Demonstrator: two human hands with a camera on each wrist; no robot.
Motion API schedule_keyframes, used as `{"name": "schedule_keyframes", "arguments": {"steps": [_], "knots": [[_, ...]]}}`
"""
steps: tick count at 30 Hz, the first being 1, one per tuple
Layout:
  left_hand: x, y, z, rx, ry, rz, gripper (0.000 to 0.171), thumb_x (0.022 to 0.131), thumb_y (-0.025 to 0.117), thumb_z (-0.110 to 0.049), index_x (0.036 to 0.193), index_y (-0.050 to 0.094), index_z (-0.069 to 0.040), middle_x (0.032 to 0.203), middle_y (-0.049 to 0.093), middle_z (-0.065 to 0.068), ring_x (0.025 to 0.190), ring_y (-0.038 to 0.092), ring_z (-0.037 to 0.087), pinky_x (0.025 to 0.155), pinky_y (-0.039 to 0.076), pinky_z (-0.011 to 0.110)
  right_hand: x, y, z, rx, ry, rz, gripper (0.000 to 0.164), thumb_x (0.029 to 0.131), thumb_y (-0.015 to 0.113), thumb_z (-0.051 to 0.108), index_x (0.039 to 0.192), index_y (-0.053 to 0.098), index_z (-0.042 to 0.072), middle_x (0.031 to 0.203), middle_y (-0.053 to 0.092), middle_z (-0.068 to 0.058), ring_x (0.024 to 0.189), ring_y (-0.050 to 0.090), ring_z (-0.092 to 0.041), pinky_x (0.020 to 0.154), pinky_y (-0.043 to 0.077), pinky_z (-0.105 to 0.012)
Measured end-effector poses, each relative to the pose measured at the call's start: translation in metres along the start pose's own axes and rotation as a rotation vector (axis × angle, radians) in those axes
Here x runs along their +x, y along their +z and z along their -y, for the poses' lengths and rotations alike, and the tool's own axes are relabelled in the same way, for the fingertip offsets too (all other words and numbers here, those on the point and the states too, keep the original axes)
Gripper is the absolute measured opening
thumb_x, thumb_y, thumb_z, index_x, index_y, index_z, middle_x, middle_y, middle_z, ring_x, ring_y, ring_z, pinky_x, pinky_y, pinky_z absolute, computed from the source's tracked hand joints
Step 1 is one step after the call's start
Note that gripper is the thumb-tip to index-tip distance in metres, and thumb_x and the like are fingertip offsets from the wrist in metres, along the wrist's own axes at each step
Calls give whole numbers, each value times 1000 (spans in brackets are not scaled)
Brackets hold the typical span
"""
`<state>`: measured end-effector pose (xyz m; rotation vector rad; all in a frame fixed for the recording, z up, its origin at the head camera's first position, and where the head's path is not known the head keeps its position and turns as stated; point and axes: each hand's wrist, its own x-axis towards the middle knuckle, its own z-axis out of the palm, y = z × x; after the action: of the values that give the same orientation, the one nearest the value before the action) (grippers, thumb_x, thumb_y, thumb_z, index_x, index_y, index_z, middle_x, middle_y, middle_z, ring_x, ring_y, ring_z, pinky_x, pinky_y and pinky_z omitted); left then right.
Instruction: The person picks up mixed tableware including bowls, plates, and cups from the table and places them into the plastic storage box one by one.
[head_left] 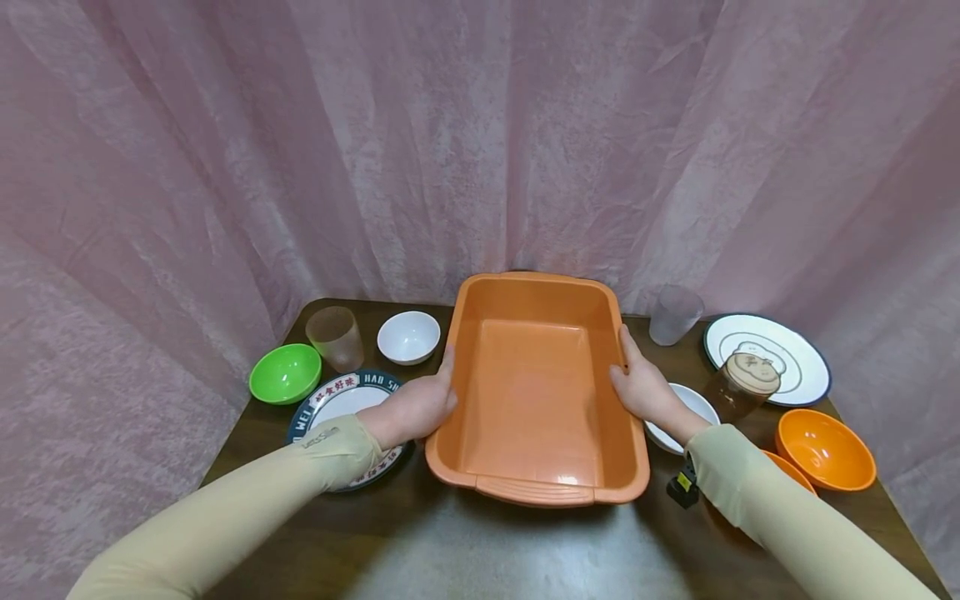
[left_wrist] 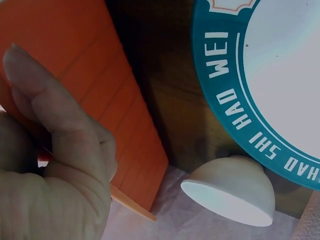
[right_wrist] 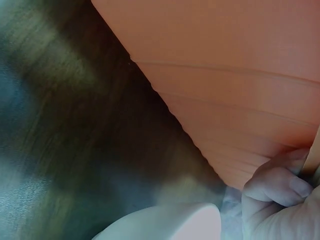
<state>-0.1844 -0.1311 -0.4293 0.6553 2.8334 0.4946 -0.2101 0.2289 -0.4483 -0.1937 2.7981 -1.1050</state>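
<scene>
Both hands hold an orange plastic tub point(head_left: 525, 392) by its two long sides. My left hand point(head_left: 420, 404) grips the left rim, and in the left wrist view its fingers point(left_wrist: 60, 115) curl at the tub's ribbed outer wall point(left_wrist: 120, 110). On the opposite rim is my right hand point(head_left: 648, 392), thumb on top; the right wrist view shows curled fingers point(right_wrist: 280, 180) under the rim. Nothing lies inside the tub. Whether its base touches the table cannot be told.
Left of the tub are a green bowl point(head_left: 285, 374), a brownish cup point(head_left: 334, 337), a white bowl point(head_left: 408, 337) and a dark-rimmed plate point(head_left: 337, 408). To its right are a frosted cup point(head_left: 675, 315), a white plate point(head_left: 802, 358), a brown cup point(head_left: 738, 387) and orange bowls point(head_left: 825, 450).
</scene>
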Motion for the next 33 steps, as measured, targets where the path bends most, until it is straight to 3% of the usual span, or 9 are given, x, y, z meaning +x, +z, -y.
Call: {"name": "schedule_keyframes", "arguments": {"steps": [8, 13, 19, 27, 30, 33], "knots": [[4, -3, 2, -195, -128, 107, 77, 108, 42, -13, 162, -12, -3, 63, 59, 7, 41, 58, 18, 42, 50, 33, 7, 0, 0, 10, 12, 9, 73, 106, 38, 17, 163, -7, 4, 156, 31, -37, 119, 60, -45, 100, 48, -55], [8, -3, 3, -166, -91, 86, 77, 107, 44, -12, 160, -10, 3, 63, 57, 6, 38, 56, 16, 39, 49, 32, 11, -1, 0, 12, 23, 19, 73, 107, 38, 17, 163, -8, 5, 158, 29, -35, 123, 57, -44, 103, 45, -55], [11, -3, 5, -146, -77, 72, 78, 107, 44, -11, 160, -10, 5, 63, 57, 5, 37, 56, 15, 39, 48, 32, 14, -1, 0, 15, 37, 32, 74, 107, 36, 19, 163, -10, 8, 155, 33, -36, 114, 62, -43, 96, 50, -53], [12, -3, 7, -93, -33, 55, 76, 107, 46, -9, 158, -6, 10, 60, 55, 5, 38, 54, 15, 38, 47, 30, 16, -1, -1, 18, 46, 23, 73, 107, 37, 20, 163, -8, 7, 160, 25, -34, 128, 52, -46, 106, 42, -56], [11, -3, 8, -44, -32, 34, 75, 106, 47, -11, 159, -3, 10, 58, 53, 4, 38, 52, 15, 40, 46, 30, 16, -1, 0, -3, 44, 15, 74, 107, 37, 20, 163, -8, 7, 154, 35, -35, 116, 62, -42, 100, 47, -54], [11, -3, 10, 7, -45, 24, 73, 107, 44, -16, 161, 0, 6, 58, 52, 1, 40, 52, 14, 44, 46, 31, 16, -1, 1, -67, 54, 12, 74, 107, 38, 21, 163, -8, 7, 127, 61, -34, 85, 71, -33, 82, 56, -48]]}}
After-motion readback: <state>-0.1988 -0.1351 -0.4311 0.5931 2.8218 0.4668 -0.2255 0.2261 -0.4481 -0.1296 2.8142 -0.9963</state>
